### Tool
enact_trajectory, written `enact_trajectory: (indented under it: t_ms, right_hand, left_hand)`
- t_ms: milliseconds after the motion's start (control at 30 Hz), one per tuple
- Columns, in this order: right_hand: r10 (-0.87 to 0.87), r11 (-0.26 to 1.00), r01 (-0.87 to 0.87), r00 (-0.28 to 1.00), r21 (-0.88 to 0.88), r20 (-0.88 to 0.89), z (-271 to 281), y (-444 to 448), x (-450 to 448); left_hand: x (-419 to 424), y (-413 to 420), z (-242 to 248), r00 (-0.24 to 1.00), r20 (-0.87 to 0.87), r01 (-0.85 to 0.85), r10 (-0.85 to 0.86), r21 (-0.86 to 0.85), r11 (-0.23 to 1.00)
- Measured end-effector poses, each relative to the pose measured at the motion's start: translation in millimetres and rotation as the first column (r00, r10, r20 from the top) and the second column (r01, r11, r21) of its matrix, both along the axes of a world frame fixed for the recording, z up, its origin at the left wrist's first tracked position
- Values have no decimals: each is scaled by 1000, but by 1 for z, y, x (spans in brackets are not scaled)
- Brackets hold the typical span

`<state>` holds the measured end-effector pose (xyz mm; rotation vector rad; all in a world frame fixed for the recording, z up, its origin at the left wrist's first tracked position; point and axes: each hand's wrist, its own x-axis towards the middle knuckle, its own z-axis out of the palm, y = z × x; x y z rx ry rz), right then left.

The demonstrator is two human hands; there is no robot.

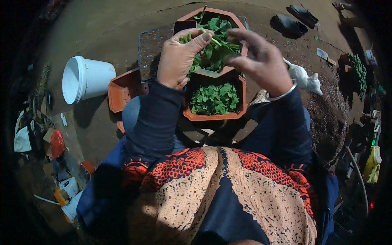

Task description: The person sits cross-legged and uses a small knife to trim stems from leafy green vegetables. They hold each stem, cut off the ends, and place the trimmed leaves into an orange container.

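My left hand [176,58] pinches a bunch of leafy green stems [185,39], with one pale stem [212,38] sticking out past the thumb. Blurred, my right hand [265,61] hovers just right of that stem, thumb and fingers apart, and nothing shows clearly in its grasp. Beneath both hands is a terracotta-coloured plastic planter [228,15] with large leafy greens [219,26] in it. Nearer to me, a second planter [214,116] contains smaller pieces of green leaf [214,99]. Part of the far planter is hidden by my hands.
Left of the planters are another terracotta-coloured planter [118,96] and a white bucket [98,75]. A dark-topped board [150,46] lies under the far planter. To the right are a white cat [304,78] and, farther off, a pair of dark shoes [288,26]. Litter surrounds a red plastic bag [57,144].
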<state>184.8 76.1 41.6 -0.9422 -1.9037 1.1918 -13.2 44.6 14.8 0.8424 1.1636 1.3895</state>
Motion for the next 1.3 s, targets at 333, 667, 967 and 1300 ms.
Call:
enact_trajectory:
  t_ms: [333,667,967,1300]
  right_hand:
    - [-200,940,104,939,325,279,-8,-7,13]
    - [-48,797,-92,975,-597,-215,5,-12,17]
    - [-178,959,162,983,-233,-49,-10,-7,21]
    - [94,901,-129,990,-413,-103,-6,-22,16]
  left_hand:
    - [7,-18,16,936,-252,238,-247,-66,969]
    - [-11,-20,19,957,-175,236,-232,3,972]
    - [0,-17,4,978,86,191,-189,-18,981]
    - [2,-16,-2,990,90,117,-113,-49,992]
